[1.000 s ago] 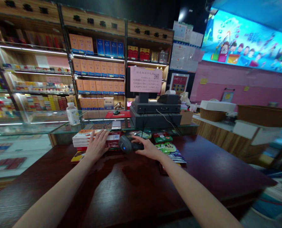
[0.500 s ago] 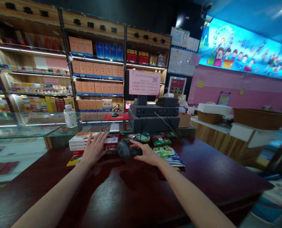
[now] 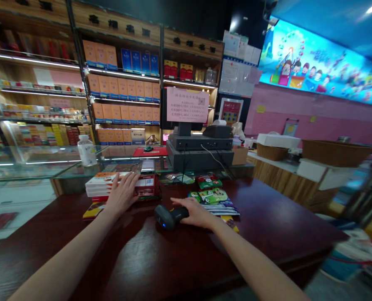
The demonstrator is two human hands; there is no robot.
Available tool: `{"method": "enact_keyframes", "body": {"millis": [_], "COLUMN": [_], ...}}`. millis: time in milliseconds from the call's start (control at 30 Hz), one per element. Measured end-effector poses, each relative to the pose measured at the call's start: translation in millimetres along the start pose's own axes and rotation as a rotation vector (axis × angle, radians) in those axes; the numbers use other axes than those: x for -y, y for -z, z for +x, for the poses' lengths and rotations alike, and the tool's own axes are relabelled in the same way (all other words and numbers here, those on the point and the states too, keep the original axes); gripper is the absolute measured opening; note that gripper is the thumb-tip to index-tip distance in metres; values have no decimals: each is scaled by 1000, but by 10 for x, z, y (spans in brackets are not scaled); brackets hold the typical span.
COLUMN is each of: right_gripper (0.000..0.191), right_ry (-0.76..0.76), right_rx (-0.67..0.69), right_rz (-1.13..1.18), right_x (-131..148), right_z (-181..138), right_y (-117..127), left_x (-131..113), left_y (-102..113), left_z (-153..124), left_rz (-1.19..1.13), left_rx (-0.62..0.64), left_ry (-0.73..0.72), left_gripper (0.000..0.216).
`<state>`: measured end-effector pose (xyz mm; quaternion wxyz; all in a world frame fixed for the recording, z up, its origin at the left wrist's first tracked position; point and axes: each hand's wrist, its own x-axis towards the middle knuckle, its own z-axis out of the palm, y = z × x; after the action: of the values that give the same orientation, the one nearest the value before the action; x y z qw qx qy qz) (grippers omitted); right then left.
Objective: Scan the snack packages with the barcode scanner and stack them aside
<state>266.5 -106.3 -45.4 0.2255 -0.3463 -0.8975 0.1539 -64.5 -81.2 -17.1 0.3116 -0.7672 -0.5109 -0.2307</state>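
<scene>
Fingers [image 3: 177,202] of the right hand [image 3: 197,212] are curled loosely around the handle of a dark barcode scanner [image 3: 164,217], whose head is turned leftward, with a small blue light lit on it; whether the scanner is rested on the wooden counter [image 3: 267,225] or held just above it cannot be told. By the left hand [image 3: 123,195], its fingers stretched out and slightly parted, a stack of white boxes [image 3: 95,189] and a dark red box [image 3: 148,188] are partly covered; whether either is gripped cannot be told. At the foot of the stack, a yellow packet [image 3: 92,211] is partly hidden. Just beyond the right hand, green packets [image 3: 212,196] are laid, with a red and green pack [image 3: 208,181] set behind them. Farther back, a pink sign [image 3: 187,104] is displayed above a dark cash drawer [image 3: 201,159], a white bottle [image 3: 86,152] is stood to the left, and orange boxes [image 3: 123,88] are lined up in rows
</scene>
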Motion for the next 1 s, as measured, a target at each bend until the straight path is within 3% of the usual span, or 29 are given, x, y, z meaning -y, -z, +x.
{"method": "enact_keyframes", "body": {"millis": [167, 333, 500, 600, 833, 1000], "right_gripper": [83, 78, 48, 42, 45, 39], "right_ry": [6, -3, -123, -242, -384, -337], "right_rx": [43, 134, -140, -305, -398, -398], "right_rz": [-16, 23, 415, 497, 734, 820], "right_x": [-35, 24, -5, -103, -164, -114], "right_z": [-25, -9, 215, 448, 842, 937], "right_y": [-10, 127, 169, 66, -124, -139], "left_x": [-22, -39, -102, -166, -295, -348], "left_y": [-16, -28, -4, 13, 14, -18], "left_z": [14, 38, 92, 130, 191, 224], "left_rz": [-39, -53, -67, -88, -94, -82], "left_rx": [-11, -15, -14, -11, -7, -22], "left_ry": [-2, -19, -27, -24, -41, -47], "left_gripper": [68, 69, 70, 71, 68, 69]}}
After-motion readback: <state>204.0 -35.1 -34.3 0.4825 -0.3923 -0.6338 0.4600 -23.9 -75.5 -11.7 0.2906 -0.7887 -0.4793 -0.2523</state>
